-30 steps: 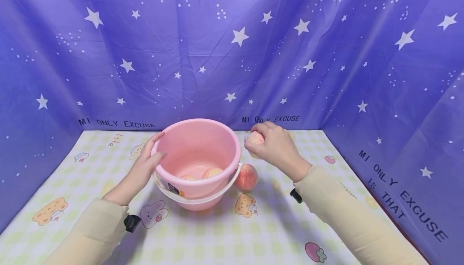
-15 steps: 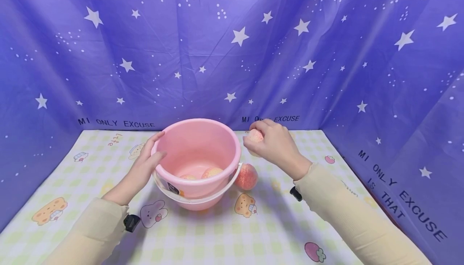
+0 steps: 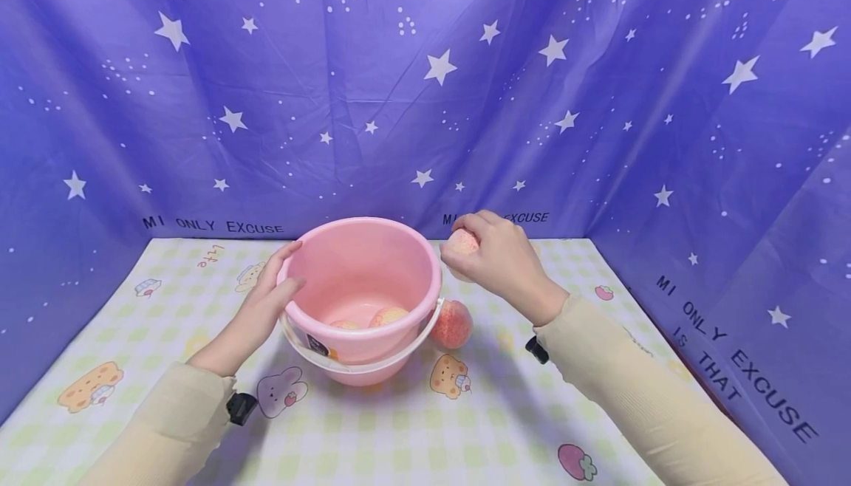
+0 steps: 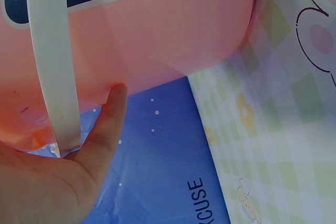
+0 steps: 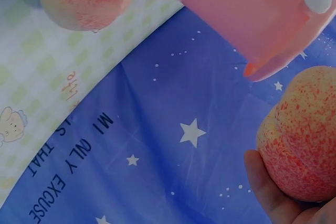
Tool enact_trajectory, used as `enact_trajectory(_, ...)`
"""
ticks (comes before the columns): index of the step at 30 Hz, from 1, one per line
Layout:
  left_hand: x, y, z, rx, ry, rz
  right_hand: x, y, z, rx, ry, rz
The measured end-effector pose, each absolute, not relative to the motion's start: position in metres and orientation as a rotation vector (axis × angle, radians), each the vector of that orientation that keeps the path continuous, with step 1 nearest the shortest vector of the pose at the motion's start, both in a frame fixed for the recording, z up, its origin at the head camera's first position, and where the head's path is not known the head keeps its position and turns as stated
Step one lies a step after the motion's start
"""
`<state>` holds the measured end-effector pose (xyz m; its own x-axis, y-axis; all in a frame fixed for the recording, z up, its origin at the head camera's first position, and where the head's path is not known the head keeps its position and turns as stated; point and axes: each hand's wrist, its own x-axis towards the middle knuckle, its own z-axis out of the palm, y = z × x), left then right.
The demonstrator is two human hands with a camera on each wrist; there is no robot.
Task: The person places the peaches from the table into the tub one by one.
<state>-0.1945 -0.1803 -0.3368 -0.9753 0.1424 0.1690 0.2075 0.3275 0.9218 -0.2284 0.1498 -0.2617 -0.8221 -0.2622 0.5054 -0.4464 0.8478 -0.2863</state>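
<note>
A pink bucket (image 3: pixel 359 272) stands on the table with its white handle (image 3: pixel 385 364) hanging down the near side. My left hand (image 3: pixel 249 320) grips its rim on the left, thumb over the edge. Inside, at the bottom, are two peaches, one (image 3: pixel 388 317) beside the other (image 3: pixel 345 325), both partly hidden by the near rim. My right hand (image 3: pixel 505 261) holds a speckled red-and-cream peach (image 3: pixel 463 243) in the air, just right of the rim. In the right wrist view this peach (image 5: pixel 310 135) is near the rim. Another peach (image 3: pixel 453 325) lies on the table against the bucket's right side.
The table has a green-and-white checked cloth (image 3: pixel 372 442) printed with cartoon figures. Behind it and along both sides hang blue-purple curtains (image 3: pixel 372 161) with white stars and black lettering. A black device (image 3: pixel 241 408) is strapped under the left wrist.
My right hand has lifted slightly and moved left toward the bucket with the peach. The left hand, the bucket and the peach on the table have stayed put.
</note>
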Motion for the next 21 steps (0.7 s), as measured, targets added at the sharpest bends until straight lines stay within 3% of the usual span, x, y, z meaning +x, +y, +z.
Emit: enact_trajectory(21, -0.194, -0.18, -0.337, -0.329, -2.515, -1.757, -0.225, 0.131, -0.256, 0.605, -2.525, 0.596)
